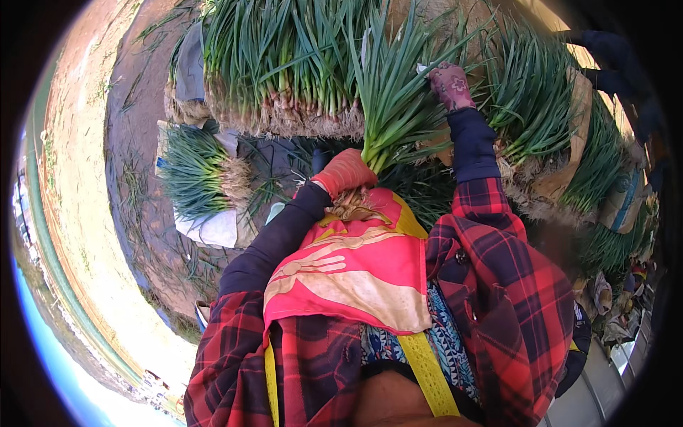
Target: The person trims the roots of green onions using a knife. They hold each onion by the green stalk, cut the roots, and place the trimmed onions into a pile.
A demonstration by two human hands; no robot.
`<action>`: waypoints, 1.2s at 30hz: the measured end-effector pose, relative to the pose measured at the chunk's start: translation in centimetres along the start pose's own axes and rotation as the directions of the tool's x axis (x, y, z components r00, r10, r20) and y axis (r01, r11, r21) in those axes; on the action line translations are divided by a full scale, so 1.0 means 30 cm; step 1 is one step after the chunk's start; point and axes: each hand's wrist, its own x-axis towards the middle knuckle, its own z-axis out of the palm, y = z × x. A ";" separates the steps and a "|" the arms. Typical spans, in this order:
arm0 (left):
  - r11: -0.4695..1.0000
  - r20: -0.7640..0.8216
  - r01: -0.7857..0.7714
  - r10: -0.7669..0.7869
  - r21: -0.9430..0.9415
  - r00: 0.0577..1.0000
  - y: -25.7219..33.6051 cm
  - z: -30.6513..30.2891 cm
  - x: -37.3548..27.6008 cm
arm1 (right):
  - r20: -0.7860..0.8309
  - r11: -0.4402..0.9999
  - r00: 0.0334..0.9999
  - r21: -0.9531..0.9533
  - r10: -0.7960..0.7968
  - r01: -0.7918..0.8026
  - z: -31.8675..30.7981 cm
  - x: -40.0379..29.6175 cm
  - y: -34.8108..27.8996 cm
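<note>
My left hand (346, 173), in an orange-red glove, grips a bunch of green onions (392, 117) low on its pale stems. The bunch's roots hang over the red-and-tan apron (352, 267) on my lap, while the long leaves fan out away from me. At the right of these leaves, my right hand (451, 85), in a pink flower-patterned glove, is curled with a small white thing (421, 68) at its fingers. What that white thing is cannot be made out. Some leaves pass close to the right glove.
A large stack of green onions (288, 64) stands ahead, roots towards me. A smaller bundle (200, 171) lies on white sacking (205, 227) at the left. More onions (533, 101) with brown sacking (579, 123) line the right. Loose leaves litter the dirt ground (144, 160).
</note>
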 end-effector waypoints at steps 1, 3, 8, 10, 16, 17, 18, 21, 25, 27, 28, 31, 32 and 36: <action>0.999 0.003 0.001 -0.001 -0.053 1.000 -0.005 -0.004 -0.003 | 0.034 0.959 0.993 0.258 0.115 -0.120 0.010 -0.008 0.006; 0.987 0.019 -0.004 0.007 -0.158 1.000 0.007 -0.016 -0.020 | 0.099 0.631 0.932 0.711 0.347 -0.311 -0.002 -0.032 -0.003; 0.941 0.098 0.058 -0.026 -0.332 0.995 0.031 0.002 -0.026 | -0.082 0.917 0.922 0.175 0.377 -0.359 -0.023 -0.073 -0.035; 0.950 0.107 0.017 0.018 -0.313 0.994 0.066 0.010 -0.041 | -0.089 0.936 0.933 -0.020 0.349 -0.352 -0.017 -0.081 -0.037; 0.823 0.171 0.062 0.044 -0.565 0.984 0.096 0.039 -0.042 | -0.073 0.904 0.904 -0.049 0.420 -0.424 0.088 -0.014 -0.005; 0.802 0.186 0.080 0.039 -0.592 0.982 0.098 0.036 -0.041 | -0.098 0.908 0.905 -0.018 0.414 -0.418 0.108 -0.008 0.011; 0.786 0.209 0.110 0.025 -0.608 0.978 0.099 0.035 -0.053 | -0.124 0.903 0.895 0.046 0.429 -0.427 0.092 -0.017 -0.027; 0.802 0.134 0.025 0.069 -0.597 0.989 0.104 0.071 -0.114 | -0.307 0.729 0.802 -0.338 0.512 -0.595 -0.024 0.016 0.219; 0.656 0.254 0.185 0.010 -0.732 0.967 0.100 0.043 -0.113 | -0.655 0.840 0.728 -0.265 0.202 -0.472 -0.326 0.040 0.503; 0.695 0.111 0.015 0.094 -0.719 0.989 0.076 0.033 -0.092 | -0.703 0.959 0.695 -0.065 0.151 -0.274 -0.376 0.006 0.481; 0.666 0.050 -0.047 0.126 -0.744 0.991 0.067 0.019 -0.086 | -0.714 0.980 0.672 0.111 0.194 -0.166 -0.404 -0.019 0.463; 0.341 -0.018 -0.082 0.187 -0.936 0.982 0.072 -0.043 -0.119 | -0.303 0.471 0.606 0.872 0.735 -0.135 -0.453 -0.219 0.191; 0.289 -0.070 -0.122 0.183 -0.950 0.981 0.072 -0.073 -0.150 | -0.251 0.443 0.689 0.889 0.680 -0.113 -0.367 -0.282 0.201; 0.191 -0.218 -0.255 0.195 -0.948 0.956 0.077 -0.180 -0.165 | 0.606 0.663 0.675 0.303 0.421 -0.685 -0.065 -0.515 0.079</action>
